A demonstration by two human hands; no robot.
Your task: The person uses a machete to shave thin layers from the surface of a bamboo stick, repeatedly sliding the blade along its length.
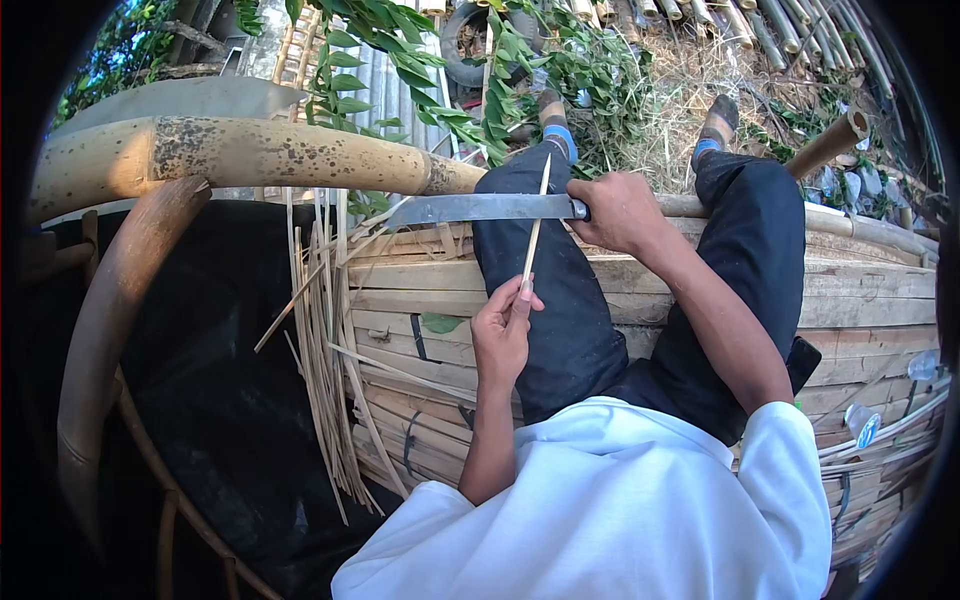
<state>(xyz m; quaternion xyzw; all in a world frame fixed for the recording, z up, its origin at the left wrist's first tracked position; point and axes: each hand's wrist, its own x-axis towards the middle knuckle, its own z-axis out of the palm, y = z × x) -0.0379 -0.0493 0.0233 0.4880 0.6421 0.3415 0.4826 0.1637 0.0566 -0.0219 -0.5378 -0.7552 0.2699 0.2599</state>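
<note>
My right hand [622, 212] is wrapped round the dark handle of a long knife [470, 208], its broad grey blade pointing left across my thigh. A thin bamboo strip [534, 240] stands out from my left hand [503, 325], pinched between thumb and fingers and pointing away from me. The blade crosses the strip at about its middle, over my dark trousers [560, 300]. To the left of my left hand lies a bundle of thin split bamboo strips [328, 400], loosely spread along the seat's edge.
I sit on a bamboo slat bench [420, 300]. A thick bamboo pole [290, 155] runs across the left, above black sheeting [210, 370]. Clear plastic cups [862, 425] and a dark phone [803, 362] lie at the right. Leafy branches [420, 60] and a tyre [475, 45] are ahead.
</note>
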